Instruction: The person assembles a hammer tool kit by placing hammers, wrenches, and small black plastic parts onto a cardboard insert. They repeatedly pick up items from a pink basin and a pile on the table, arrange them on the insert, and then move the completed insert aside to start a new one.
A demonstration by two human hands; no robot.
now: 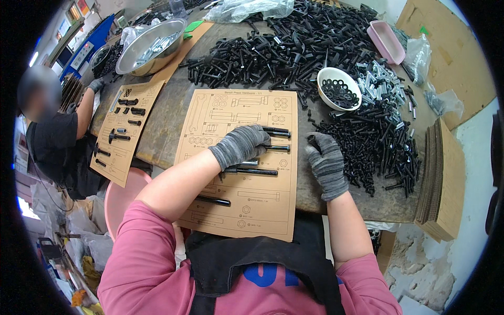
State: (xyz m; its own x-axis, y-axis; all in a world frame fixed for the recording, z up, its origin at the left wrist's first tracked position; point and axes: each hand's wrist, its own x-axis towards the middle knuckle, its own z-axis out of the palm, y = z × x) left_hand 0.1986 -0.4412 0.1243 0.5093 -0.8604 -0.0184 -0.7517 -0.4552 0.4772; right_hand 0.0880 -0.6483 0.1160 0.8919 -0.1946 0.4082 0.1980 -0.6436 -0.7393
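Observation:
A brown cardboard sheet printed with hardware outlines lies before me on the table. Over its middle is my left hand in a grey striped glove, fingers closed at the head end of a black bolt. A second black bolt lies just below it. Further down the sheet are a long black bolt and another black bolt; a silver piece shows under my palm. Right of the sheet, my gloved right hand is curled with the dark end of a bolt at its fingertips.
Heaped black bolts cover the table's far side, with smaller black screws at right. A white bowl holds black washers. Also around are a pink tray, a steel basin, stacked cardboard and a co-worker at left.

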